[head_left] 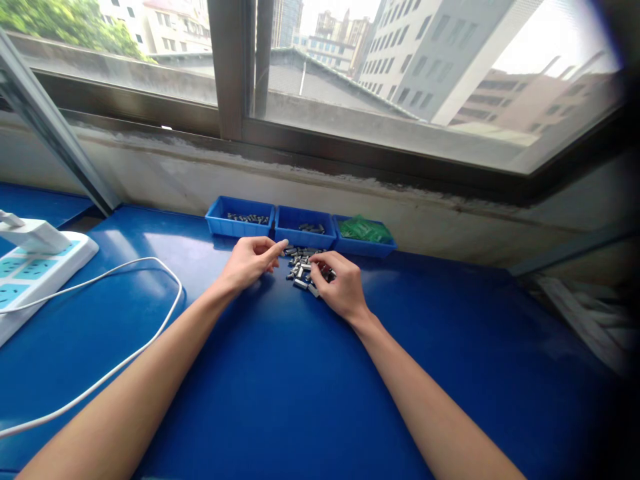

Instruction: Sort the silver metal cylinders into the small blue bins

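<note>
Fingers of the right hand [343, 283] curl down over the near right side of a small pile of metal parts [301, 284], thumb and forefinger bent toward each other among the pieces, in the head camera's view. Whether they grip one cannot be told. Opposite, the left hand [246, 262] hovers at the pile's left edge, its thumb and forefinger reaching toward the parts, the other fingers folded under; whether anything sits in them is also unclear.

The pile lies loose on the blue desk [275, 373], just in front of three blue boxes set in a row below a window. Small metal pieces fill the bottom of the left box [235, 228], a few more lie in the middle box [303, 238], and green material [365, 229] rests in the right box [367, 249].

Parts this small and tightly bunched seem best handled with a light fingertip pinch, one at a time, from the pile's edge. Keeping both wrists low and the hands to either side leaves the pieces in sight, while a sweeping touch could scatter them or send short ones rolling.
</note>
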`<act>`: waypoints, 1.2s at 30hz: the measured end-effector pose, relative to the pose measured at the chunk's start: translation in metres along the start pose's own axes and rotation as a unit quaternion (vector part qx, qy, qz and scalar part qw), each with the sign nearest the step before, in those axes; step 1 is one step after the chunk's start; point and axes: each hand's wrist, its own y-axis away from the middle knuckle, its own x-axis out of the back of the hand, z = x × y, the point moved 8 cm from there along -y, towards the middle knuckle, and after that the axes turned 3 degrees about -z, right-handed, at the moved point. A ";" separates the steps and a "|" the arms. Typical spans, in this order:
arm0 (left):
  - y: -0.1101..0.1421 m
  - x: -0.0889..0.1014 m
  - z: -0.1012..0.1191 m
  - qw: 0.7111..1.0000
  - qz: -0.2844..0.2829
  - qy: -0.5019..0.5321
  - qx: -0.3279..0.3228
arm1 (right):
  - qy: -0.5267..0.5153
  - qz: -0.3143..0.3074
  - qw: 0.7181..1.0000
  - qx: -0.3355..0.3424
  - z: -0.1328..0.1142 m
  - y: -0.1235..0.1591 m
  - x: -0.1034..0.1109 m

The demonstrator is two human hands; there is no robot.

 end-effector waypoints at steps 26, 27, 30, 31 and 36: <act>0.009 -0.014 0.023 0.951 -0.106 -0.227 -0.183 | -0.004 -0.007 1.000 -0.007 0.002 0.001 0.000; 0.012 -0.020 0.024 0.936 -0.128 -0.257 -0.202 | -0.005 -0.006 1.000 -0.006 0.002 0.001 0.000; 0.018 -0.030 0.024 0.911 -0.165 -0.296 -0.236 | -0.004 -0.002 1.000 -0.002 0.001 0.001 0.000; 0.019 -0.032 0.024 0.907 -0.170 -0.300 -0.240 | -0.004 -0.002 1.000 -0.002 0.000 0.001 0.000; 0.020 -0.036 0.024 0.895 -0.184 -0.324 -0.243 | -0.005 -0.004 1.000 -0.004 0.001 0.000 0.000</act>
